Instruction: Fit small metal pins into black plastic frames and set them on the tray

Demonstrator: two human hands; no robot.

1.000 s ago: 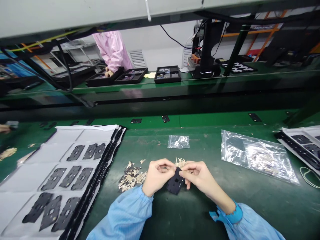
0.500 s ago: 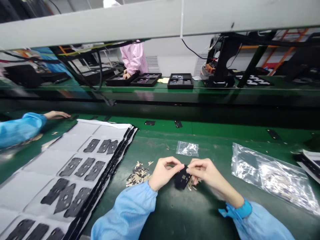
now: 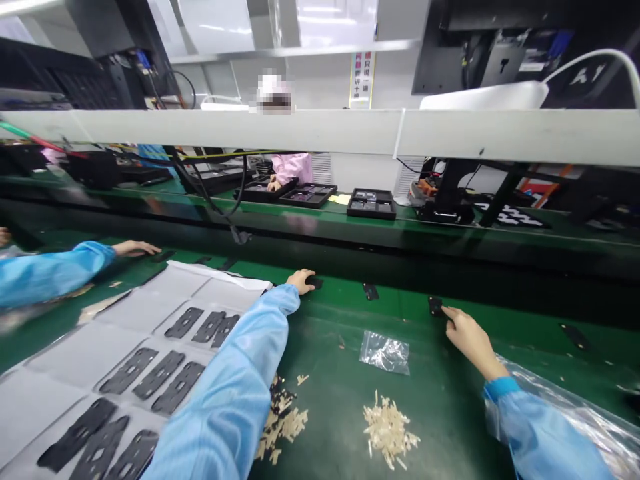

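My left hand (image 3: 301, 281) reaches to the far strip of the green bench, its fingertips on a small black plate (image 3: 315, 283). Over at the right, my right hand (image 3: 467, 337) has its index finger extended against another black plate (image 3: 435, 306); what its curled fingers hold, if anything, is hidden. Between the hands lies a black plate (image 3: 371, 291) that neither touches. Nearer are a small clear bag (image 3: 385, 352), a pile of pale strips (image 3: 389, 428) and a mixed pile of pale and black pieces (image 3: 285, 423), partly behind my left sleeve.
A white sheet stack (image 3: 120, 333) bearing several black plates lies left. Beyond it is another person's hand (image 3: 137, 248). A large clear bag (image 3: 590, 413) is at the right, partly under my right arm. A beam (image 3: 320, 133) crosses above; black trays (image 3: 371, 203) stand behind.
My hands have separated and moved forward from the middle. The black plate they held together is no longer between them; one now lies at my right fingertip. The view has tilted up.
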